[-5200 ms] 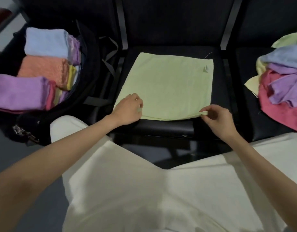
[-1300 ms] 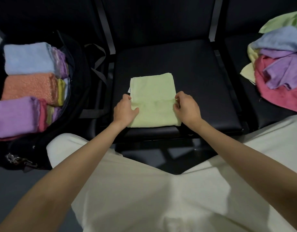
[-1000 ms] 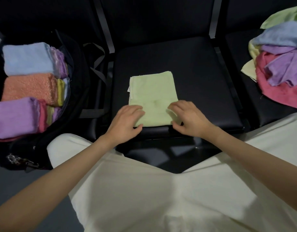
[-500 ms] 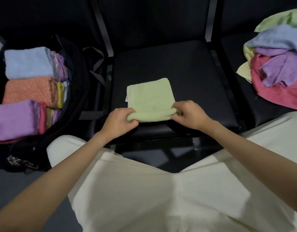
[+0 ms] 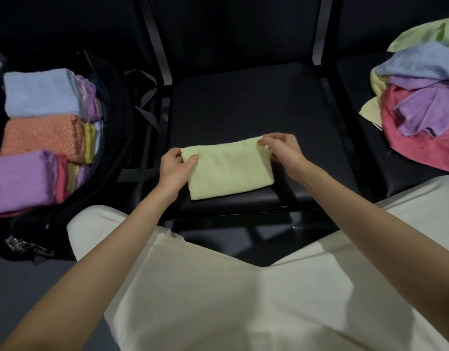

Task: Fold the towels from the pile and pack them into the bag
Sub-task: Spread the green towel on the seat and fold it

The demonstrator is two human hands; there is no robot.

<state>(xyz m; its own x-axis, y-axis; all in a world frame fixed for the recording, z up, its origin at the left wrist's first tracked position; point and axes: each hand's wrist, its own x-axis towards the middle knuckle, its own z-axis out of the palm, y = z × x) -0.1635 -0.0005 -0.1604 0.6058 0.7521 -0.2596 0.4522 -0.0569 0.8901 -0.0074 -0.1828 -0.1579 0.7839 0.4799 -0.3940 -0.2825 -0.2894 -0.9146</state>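
Green towel [image 5: 229, 171], seat's [image 5: 246, 102] front edge: left hand [image 5: 175, 171] and right hand [image 5: 281, 153] pinch far corners; square edges, press flat before bagging.

Dim, even light falls from above and in front. We see the black seat [image 5: 243, 105] and seat backs sink into near-uniform darkness with little detail, save a faint sheen along the seat's front edge. The pale trousers [image 5: 231, 300] read brightest, with soft shadows in their folds. We find no hard shadows and no glare. Wide-angle distortion bows the frame edges; the forearms look stretched. Fine texture is soft throughout.
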